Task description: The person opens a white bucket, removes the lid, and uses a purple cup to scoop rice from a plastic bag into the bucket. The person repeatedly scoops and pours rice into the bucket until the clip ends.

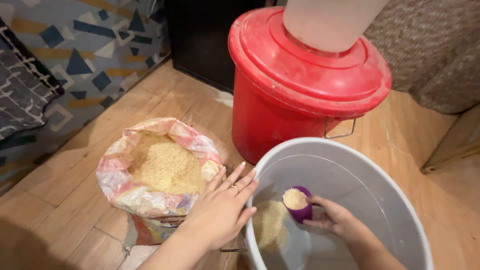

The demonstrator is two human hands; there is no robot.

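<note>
Two buckets, one sack, one cup and two hands are counted in the frame. A red lidded bucket (pixel 300 85) is seen at upper centre, with a pale translucent container (pixel 330 22) stood on its lid. A grey bucket (pixel 350 165) is placed at the lower right, touching or just beside the red one, and a small heap of rice (pixel 270 225) is spread on its bottom. An open plastic sack of rice (pixel 157 170), its rim rolled down, is stood on the wooden floor (pixel 60 200) at centre left, just beside the grey bucket.

The left hand (pixel 220 210) is laid flat with fingers spread wide; its fingertips are rested on the grey bucket's rim and its palm is set against the sack's edge. Nothing is gripped by it, and a ring is worn on one finger. The right hand (pixel 335 220) is lowered inside the grey bucket, its grip closed around one small purple cup (pixel 299 205), which is filled with rice and held just above the heap. A patterned mat (pixel 75 55) is seen at upper left.
</note>
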